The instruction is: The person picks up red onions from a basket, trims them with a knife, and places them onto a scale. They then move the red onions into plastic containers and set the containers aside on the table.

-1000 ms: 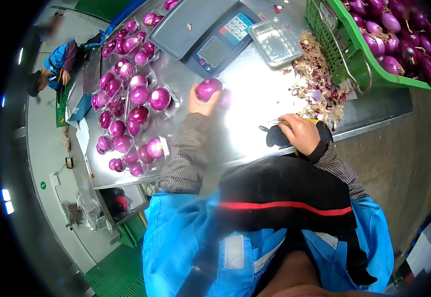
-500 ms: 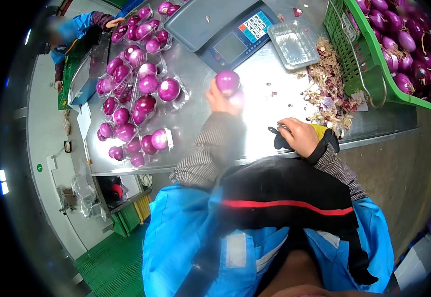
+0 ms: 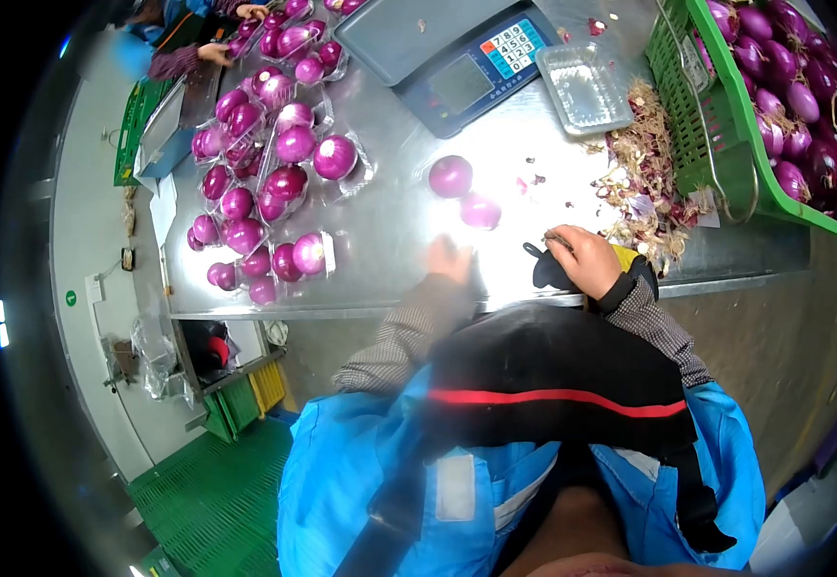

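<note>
Two peeled purple onions, an upper onion (image 3: 451,177) and a lower onion (image 3: 481,211), lie close together on the steel table. My left hand (image 3: 449,262) is just nearer to me than them, apart from both and smeared by motion. Near the table's front edge, my right hand (image 3: 587,263) has its fingers curled over a small dark item whose kind I cannot make out. Under and beside that hand is a black and yellow cloth item (image 3: 555,273), perhaps a glove, partly hidden.
A digital scale (image 3: 466,82) stands at the back, with a clear plastic tray (image 3: 584,88) beside it. Onion skins and roots (image 3: 644,144) pile up beside a green crate (image 3: 683,106) of onions. Packed onions (image 3: 287,181) fill the left side, where a co-worker's hand (image 3: 214,54) reaches in.
My left hand has let go of the upper onion and drawn back toward me. My right hand stays nearly still. The co-worker's hands have moved in nearer to the packed onions.
</note>
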### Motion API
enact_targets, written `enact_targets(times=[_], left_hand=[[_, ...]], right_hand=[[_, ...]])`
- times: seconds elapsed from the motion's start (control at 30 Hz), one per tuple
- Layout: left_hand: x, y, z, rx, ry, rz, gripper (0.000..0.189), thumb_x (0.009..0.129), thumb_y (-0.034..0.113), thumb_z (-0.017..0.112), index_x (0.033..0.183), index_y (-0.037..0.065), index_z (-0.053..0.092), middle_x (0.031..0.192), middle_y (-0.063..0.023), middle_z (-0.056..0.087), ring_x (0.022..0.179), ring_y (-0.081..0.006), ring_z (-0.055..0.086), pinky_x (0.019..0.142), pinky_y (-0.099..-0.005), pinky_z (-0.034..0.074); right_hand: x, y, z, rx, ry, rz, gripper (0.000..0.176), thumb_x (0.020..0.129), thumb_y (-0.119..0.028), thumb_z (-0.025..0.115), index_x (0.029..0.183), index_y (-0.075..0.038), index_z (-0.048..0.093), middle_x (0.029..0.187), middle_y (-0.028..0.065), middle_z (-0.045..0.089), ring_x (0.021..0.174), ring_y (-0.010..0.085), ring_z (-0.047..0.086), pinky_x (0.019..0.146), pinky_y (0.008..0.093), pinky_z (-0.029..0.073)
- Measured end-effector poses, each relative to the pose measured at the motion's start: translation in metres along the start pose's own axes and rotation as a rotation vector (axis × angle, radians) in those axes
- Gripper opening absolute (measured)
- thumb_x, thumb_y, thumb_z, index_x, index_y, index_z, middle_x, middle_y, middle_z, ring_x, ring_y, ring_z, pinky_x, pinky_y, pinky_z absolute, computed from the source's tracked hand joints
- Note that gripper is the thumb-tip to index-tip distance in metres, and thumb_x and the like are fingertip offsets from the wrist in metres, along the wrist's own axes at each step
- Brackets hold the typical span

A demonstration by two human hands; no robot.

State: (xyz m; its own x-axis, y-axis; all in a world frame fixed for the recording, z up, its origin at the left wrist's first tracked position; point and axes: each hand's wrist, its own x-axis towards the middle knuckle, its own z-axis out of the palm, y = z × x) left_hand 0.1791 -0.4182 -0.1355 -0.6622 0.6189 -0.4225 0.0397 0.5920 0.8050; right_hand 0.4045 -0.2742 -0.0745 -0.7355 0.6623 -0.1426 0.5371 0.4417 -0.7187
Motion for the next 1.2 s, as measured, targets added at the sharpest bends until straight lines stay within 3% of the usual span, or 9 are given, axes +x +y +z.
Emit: enact_targets(times=[0.1, 0.17, 0.27, 0.4, 0.5, 0.7, 0.77, 1.0, 1.2], left_hand=[[-0.007, 0.022, 0.022, -0.354, -0.006, -0.258, 0.054, 0.097, 0.013, 0.05, 0.14, -0.004, 0.025, 0.099, -0.0216, 0.06, 0.077, -0.0233, 0.065, 0.064, -0.032, 0.055], [-0.008, 0.042, 0.025, -0.484, 0.127, -0.349, 0.046, 0.098, 0.013, 0.048, 0.137, -0.003, 0.032, 0.099, -0.0197, 0.061, 0.076, -0.0204, 0.064, 0.063, -0.0316, 0.054], [0.014, 0.029, 0.003, -0.555, 0.068, -0.376, 0.036, 0.099, 0.014, 0.049, 0.131, -0.002, 0.043, 0.101, -0.0165, 0.063, 0.074, -0.0184, 0.062, 0.063, -0.0304, 0.054], [0.014, 0.054, -0.035, -0.554, -0.033, -0.224, 0.035, 0.099, 0.022, 0.055, 0.125, -0.001, 0.051, 0.105, -0.0122, 0.064, 0.075, -0.0179, 0.064, 0.064, -0.0324, 0.055], [0.019, 0.079, -0.058, -0.58, -0.106, -0.245, 0.026, 0.099, 0.008, 0.05, 0.122, -0.001, 0.057, 0.11, -0.0124, 0.064, 0.07, -0.0157, 0.065, 0.062, -0.0251, 0.059], [0.086, 0.163, -0.089, -0.629, -0.195, 0.133, 0.035, 0.094, 0.007, 0.05, 0.126, -0.008, 0.052, 0.117, -0.0185, 0.06, 0.066, -0.018, 0.062, 0.06, -0.0299, 0.055], [0.125, 0.197, -0.092, -0.628, -0.174, 0.206, 0.036, 0.095, 0.008, 0.048, 0.127, -0.008, 0.051, 0.123, -0.02, 0.059, 0.078, -0.0229, 0.068, 0.067, -0.0318, 0.059], [0.28, 0.235, -0.083, -0.585, -0.018, 0.18, 0.038, 0.097, 0.007, 0.051, 0.132, -0.005, 0.046, 0.121, -0.0201, 0.06, 0.088, -0.0308, 0.071, 0.067, -0.0342, 0.063], [0.274, 0.232, -0.1, -0.43, 0.014, 0.093, 0.067, 0.095, 0.018, 0.058, 0.15, 0.006, 0.021, 0.133, -0.0284, 0.048, 0.081, -0.0381, 0.071, 0.058, -0.0401, 0.063]], right_hand=[[0.003, -0.003, 0.001, -0.004, -0.031, -0.026, 0.024, 0.093, -0.021, 0.06, 0.106, -0.001, 0.065, 0.095, 0.017, 0.069, 0.086, 0.0332, 0.067, 0.076, 0.0376, 0.052], [0.003, -0.004, 0.002, -0.012, -0.059, -0.011, 0.024, 0.093, -0.021, 0.06, 0.106, -0.001, 0.065, 0.095, 0.017, 0.069, 0.086, 0.0333, 0.067, 0.075, 0.0379, 0.052], [0.002, -0.006, 0.001, -0.029, -0.07, 0.008, 0.024, 0.093, -0.02, 0.06, 0.105, -0.001, 0.066, 0.095, 0.0172, 0.069, 0.086, 0.0333, 0.066, 0.075, 0.0383, 0.052], [-0.002, 0.006, 0.002, -0.005, -0.028, 0.006, 0.023, 0.092, -0.019, 0.061, 0.103, 0.0, 0.066, 0.093, 0.0185, 0.068, 0.084, 0.0353, 0.065, 0.073, 0.0394, 0.051], [-0.002, 0.01, 0.0, -0.002, 0.018, -0.005, 0.022, 0.092, -0.019, 0.061, 0.102, 0.0, 0.065, 0.09, 0.0206, 0.067, 0.082, 0.0377, 0.064, 0.071, 0.0411, 0.05], [0.003, -0.002, -0.006, 0.088, 0.049, 0.041, 0.021, 0.093, -0.022, 0.06, 0.1, -0.003, 0.066, 0.091, 0.0186, 0.067, 0.085, 0.0376, 0.065, 0.073, 0.0424, 0.051], [0.004, -0.003, -0.005, 0.094, 0.05, 0.045, 0.021, 0.092, -0.02, 0.061, 0.101, -0.002, 0.066, 0.092, 0.0198, 0.067, 0.086, 0.0381, 0.065, 0.074, 0.0424, 0.052], [-0.003, 0.01, -0.006, 0.103, 0.091, 0.102, 0.022, 0.092, -0.021, 0.06, 0.102, -0.002, 0.065, 0.092, 0.0211, 0.067, 0.085, 0.0387, 0.064, 0.073, 0.043, 0.051], [-0.003, 0.013, -0.009, 0.124, 0.107, 0.167, 0.021, 0.092, -0.02, 0.06, 0.101, -0.002, 0.065, 0.091, 0.0206, 0.067, 0.085, 0.0385, 0.064, 0.073, 0.0425, 0.051]])
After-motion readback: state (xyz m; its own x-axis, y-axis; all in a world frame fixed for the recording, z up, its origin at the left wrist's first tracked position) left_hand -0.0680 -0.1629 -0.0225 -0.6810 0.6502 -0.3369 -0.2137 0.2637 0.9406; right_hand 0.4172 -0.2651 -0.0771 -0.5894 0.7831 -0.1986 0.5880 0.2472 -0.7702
